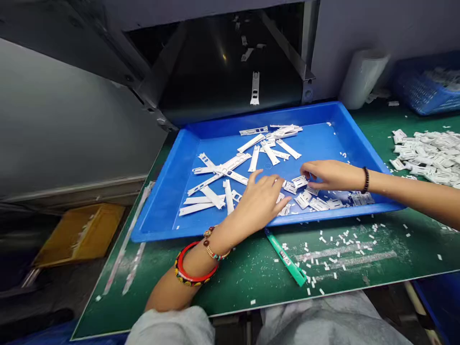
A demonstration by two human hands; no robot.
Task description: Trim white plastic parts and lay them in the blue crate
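Note:
My left hand point(260, 199) reaches over the front of a blue tray point(154, 230), palm down, with thumb and fingers apart. Small white slotted plastic pieces point(283, 209) lie partly hidden beside its thumb. Long white plastic strips point(212, 196) are scattered to its left, some crossing each other. My right hand point(332, 176) is in the tray's right half, its fingers and thumb bent together at a small white slotted piece point(299, 181). More such pieces point(319, 204) lie loosely under and in front of that hand. Another group of strips point(275, 143) rests toward the back.
Behind the tray, a dark conveyor belt point(215, 86) carries a white strip point(255, 88). A green cutter knife point(287, 261) and tiny white scraps lie on the green table point(237, 278). At right are a heap of white pieces point(431, 155), a plastic-film roll point(363, 79) and a blue basket point(427, 93).

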